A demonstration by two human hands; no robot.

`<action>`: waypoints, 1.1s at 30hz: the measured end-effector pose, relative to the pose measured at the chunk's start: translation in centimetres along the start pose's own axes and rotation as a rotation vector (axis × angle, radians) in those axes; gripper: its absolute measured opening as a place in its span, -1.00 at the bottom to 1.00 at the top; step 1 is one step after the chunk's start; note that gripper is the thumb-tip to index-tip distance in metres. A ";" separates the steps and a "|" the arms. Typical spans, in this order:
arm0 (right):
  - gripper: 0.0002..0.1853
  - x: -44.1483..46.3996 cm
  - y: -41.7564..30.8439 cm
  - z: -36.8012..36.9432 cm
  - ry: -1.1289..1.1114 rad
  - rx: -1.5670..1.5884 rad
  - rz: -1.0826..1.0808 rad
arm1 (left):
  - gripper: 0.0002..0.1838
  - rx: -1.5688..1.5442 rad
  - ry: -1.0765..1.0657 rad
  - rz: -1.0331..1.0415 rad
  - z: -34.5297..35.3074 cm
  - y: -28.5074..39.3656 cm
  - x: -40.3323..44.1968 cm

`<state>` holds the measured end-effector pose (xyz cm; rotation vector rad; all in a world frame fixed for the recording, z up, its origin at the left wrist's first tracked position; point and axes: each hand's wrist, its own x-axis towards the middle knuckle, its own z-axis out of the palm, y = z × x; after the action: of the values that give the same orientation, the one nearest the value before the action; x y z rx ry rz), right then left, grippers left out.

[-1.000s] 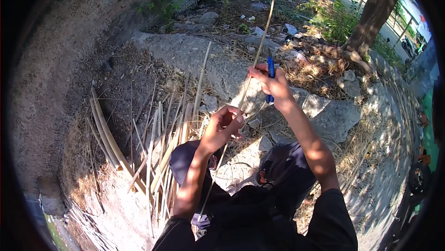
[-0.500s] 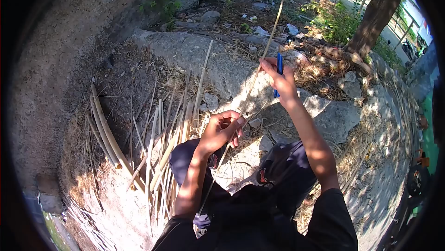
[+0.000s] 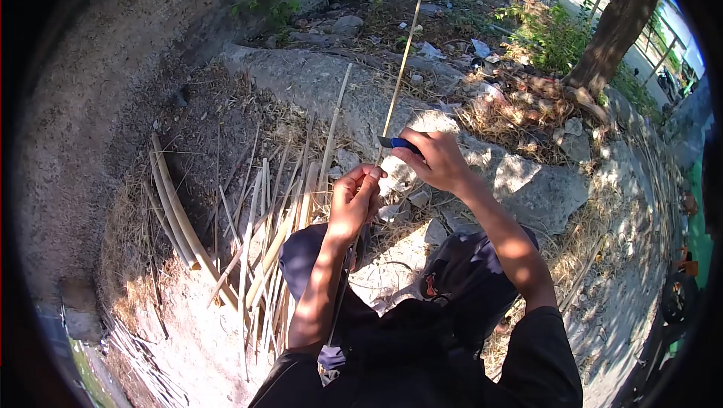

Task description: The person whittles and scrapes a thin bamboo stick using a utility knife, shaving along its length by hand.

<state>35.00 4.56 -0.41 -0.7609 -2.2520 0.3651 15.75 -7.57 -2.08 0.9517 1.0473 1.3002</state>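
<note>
A long thin strip (image 3: 403, 62) of what looks like bamboo rises from my left hand (image 3: 352, 201), which pinches it between thumb and fingers. Below that hand the strip runs down toward my lap. My right hand (image 3: 435, 158) is wrapped round a blue utility knife (image 3: 405, 144). The knife's dark blade points left and meets the strip just above my left fingers. Whether the blade cuts into the strip cannot be made out.
More split strips (image 3: 263, 257) lean in a bundle left of my legs, beside two thicker curved pieces (image 3: 177, 216). Large rocks (image 3: 538, 190) lie ahead and to the right. A tree trunk (image 3: 617, 24) stands at the upper right, and a wall (image 3: 98, 107) at the left.
My right hand has come down and left, off the upper strip, and the knife has turned from upright to pointing left across it. The strip now stands more upright. My left hand still pinches it.
</note>
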 end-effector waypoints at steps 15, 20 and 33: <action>-0.61 0.2 -1.2 0.4 -0.140 0.005 -0.026 | -0.73 0.047 0.043 0.004 0.2 0.2 -0.1; -0.60 0.2 -1.2 0.4 -0.120 0.008 -0.019 | -0.72 0.086 0.064 0.068 0.4 -0.1 -0.2; -0.54 0.7 -0.8 0.1 -0.089 0.020 0.082 | -0.74 0.228 0.120 0.111 1.0 1.6 -1.7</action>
<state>34.19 4.37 0.33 -0.8430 -2.3006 0.4683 16.26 -9.16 -0.13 1.1270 1.2714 1.3623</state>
